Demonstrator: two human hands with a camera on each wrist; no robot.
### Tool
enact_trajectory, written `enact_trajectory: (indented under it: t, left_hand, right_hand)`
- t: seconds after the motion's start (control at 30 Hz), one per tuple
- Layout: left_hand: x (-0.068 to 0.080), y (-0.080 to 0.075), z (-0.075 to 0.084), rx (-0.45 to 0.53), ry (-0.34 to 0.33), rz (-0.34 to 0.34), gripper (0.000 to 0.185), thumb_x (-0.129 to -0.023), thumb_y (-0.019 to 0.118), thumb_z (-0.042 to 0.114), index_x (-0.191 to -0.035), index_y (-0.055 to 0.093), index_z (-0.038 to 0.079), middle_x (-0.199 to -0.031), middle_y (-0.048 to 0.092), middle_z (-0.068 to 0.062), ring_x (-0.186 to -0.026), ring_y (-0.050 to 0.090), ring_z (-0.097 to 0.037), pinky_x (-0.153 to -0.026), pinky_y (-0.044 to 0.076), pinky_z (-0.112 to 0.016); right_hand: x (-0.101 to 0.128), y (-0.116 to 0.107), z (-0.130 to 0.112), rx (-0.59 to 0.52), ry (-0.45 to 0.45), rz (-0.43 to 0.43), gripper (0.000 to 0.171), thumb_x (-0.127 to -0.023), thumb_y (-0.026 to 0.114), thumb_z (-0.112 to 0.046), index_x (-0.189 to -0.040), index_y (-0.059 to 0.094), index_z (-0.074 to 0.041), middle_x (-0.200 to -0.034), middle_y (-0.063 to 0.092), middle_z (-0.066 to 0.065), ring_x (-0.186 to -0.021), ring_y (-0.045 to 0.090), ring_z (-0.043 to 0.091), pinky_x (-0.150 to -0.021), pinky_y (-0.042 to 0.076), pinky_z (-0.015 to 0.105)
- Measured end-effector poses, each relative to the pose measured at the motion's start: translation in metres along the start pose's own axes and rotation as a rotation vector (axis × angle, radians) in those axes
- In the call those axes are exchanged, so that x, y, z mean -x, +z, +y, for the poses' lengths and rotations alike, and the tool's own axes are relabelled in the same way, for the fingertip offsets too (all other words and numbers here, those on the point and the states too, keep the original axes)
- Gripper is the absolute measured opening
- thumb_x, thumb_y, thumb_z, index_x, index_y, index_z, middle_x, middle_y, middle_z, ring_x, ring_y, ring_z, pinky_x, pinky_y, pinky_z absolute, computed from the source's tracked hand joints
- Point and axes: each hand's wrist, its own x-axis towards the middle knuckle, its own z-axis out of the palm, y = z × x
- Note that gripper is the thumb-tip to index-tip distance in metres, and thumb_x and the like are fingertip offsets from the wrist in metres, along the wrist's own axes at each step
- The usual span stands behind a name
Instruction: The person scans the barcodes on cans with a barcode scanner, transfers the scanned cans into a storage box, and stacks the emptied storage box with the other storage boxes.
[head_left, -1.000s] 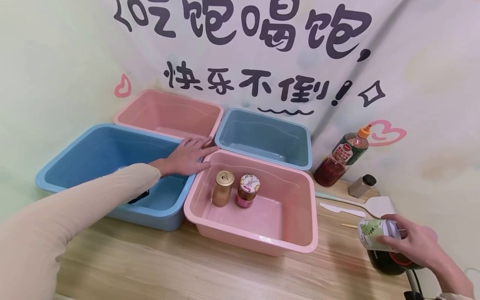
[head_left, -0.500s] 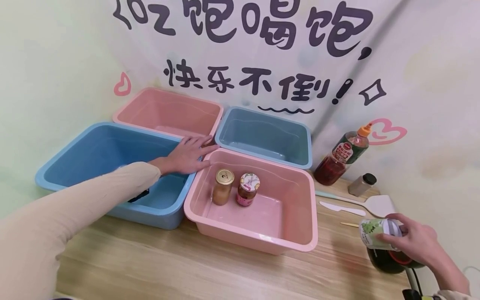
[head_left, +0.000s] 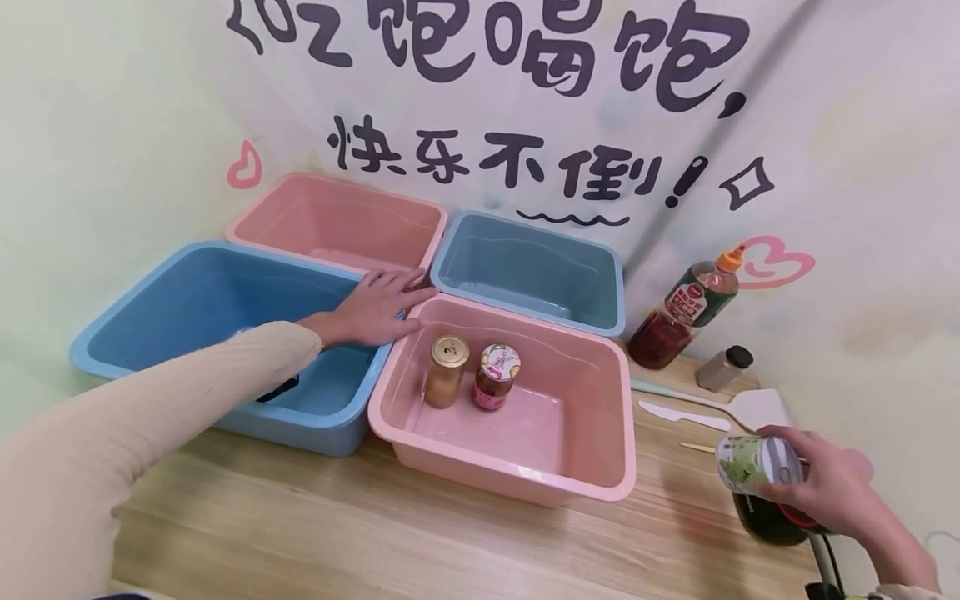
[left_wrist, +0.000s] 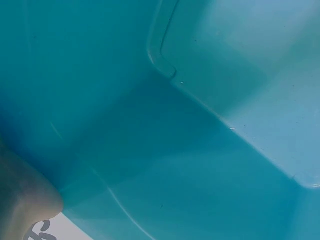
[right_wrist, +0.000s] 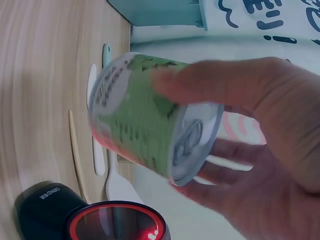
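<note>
over at the right end of the bench [head_left: 420,533], the right hand [head_left: 825,492] has its fingers curled round a green can [head_left: 753,465], gripping it near the top and holding it tilted on its side, just above a black scanner [head_left: 772,521] with a red ring. from the right wrist view the can's [right_wrist: 145,117] pull-tab end faces the palm, and the scanner [right_wrist: 90,217] glows red right below it.

the left hand [head_left: 378,307] lies flat with straight fingers on the rims where the four tubs meet, beside the near pink tub [head_left: 600,492], holding nothing. inside that pink tub stand two small jars, a gold-lidded jar [head_left: 446,371] and, just right of it, a jar with a patterned lid [head_left: 497,377]. left of the pink tub sits a big blue tub [head_left: 150,283]; behind it are another pink tub [head_left: 300,212] and a smaller blue tub [head_left: 577,312].

right of the pink tub, against the wall, leans a sauce bottle [head_left: 682,317], with a small dark-capped shaker [head_left: 723,368], a white spatula [head_left: 753,408] and a white knife [head_left: 682,417] near it.
</note>
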Motion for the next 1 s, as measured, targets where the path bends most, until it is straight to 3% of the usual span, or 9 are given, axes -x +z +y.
enact_trajectory:
  t: [0.1,0.27,0.4,0.47,0.63,0.87,1.0]
  left_hand:
    - [0.000,0.000,0.000,0.000,-0.001,0.000,0.060,-0.100,0.049,0.045,-0.154,0.039,0.023,-0.165,0.025,-0.016,-0.151,0.021,-0.038,-0.118,0.014,-0.065]
    - [0.000,-0.002,0.000,0.006,-0.004,0.000,0.060,-0.100,0.049,0.046,-0.154,0.039,0.024,-0.166,0.024,-0.015,-0.152,0.020,-0.036,-0.119,0.013,-0.064]
    - [0.000,-0.001,0.000,0.005,-0.003,0.001,0.060,-0.100,0.049,0.046,-0.154,0.040,0.024,-0.165,0.025,-0.015,-0.151,0.021,-0.036,-0.119,0.013,-0.064]
    - [0.000,0.000,0.000,0.005,-0.001,0.000,0.060,-0.100,0.049,0.046,-0.154,0.040,0.024,-0.165,0.025,-0.015,-0.151,0.021,-0.036,-0.119,0.013,-0.065]
    - [0.000,0.000,0.000,0.005,0.005,0.007,0.058,-0.100,0.049,0.045,-0.154,0.041,0.023,-0.165,0.026,-0.016,-0.151,0.022,-0.037,-0.118,0.014,-0.064]
    - [0.001,0.000,0.000,0.002,-0.001,0.000,0.059,-0.100,0.050,0.045,-0.154,0.040,0.023,-0.165,0.025,-0.015,-0.151,0.022,-0.036,-0.119,0.013,-0.064]
    - [0.001,0.000,0.001,0.001,0.000,-0.003,0.060,-0.100,0.050,0.046,-0.154,0.040,0.024,-0.165,0.025,-0.015,-0.151,0.021,-0.036,-0.119,0.014,-0.064]
  right_hand:
    - [0.002,0.008,0.000,-0.001,-0.112,0.079,0.076,-0.052,0.093,0.000,-0.120,0.059,-0.001,-0.115,0.054,0.030,-0.087,0.057,0.038,-0.060,0.044,0.026]
    - [0.002,0.019,-0.001,0.065,-0.294,0.211,0.082,-0.036,0.089,0.011,-0.111,0.063,-0.007,-0.112,0.056,0.014,-0.087,0.054,0.018,-0.058,0.045,0.021]
    - [0.002,0.022,-0.001,0.090,-0.356,0.239,0.085,-0.031,0.086,0.014,-0.109,0.063,-0.011,-0.112,0.055,0.005,-0.094,0.048,-0.002,-0.057,0.048,0.022]
    - [0.002,0.023,0.000,0.094,-0.365,0.243,0.085,-0.030,0.086,0.014,-0.108,0.063,-0.012,-0.112,0.055,0.005,-0.095,0.046,-0.005,-0.057,0.048,0.022]
    - [0.004,0.024,0.002,0.108,-0.358,0.216,0.084,-0.031,0.087,0.011,-0.108,0.064,-0.013,-0.112,0.057,0.006,-0.090,0.052,0.003,-0.057,0.047,0.022]
    - [-0.003,0.015,0.002,0.101,-0.416,0.227,0.084,-0.031,0.088,0.010,-0.108,0.064,-0.009,-0.107,0.055,0.006,-0.090,0.048,-0.003,-0.056,0.047,0.021]
    - [-0.012,0.000,-0.010,0.136,-0.410,0.190,0.081,-0.034,0.091,0.007,-0.109,0.064,-0.009,-0.109,0.057,0.012,-0.086,0.059,0.018,-0.055,0.048,0.025]
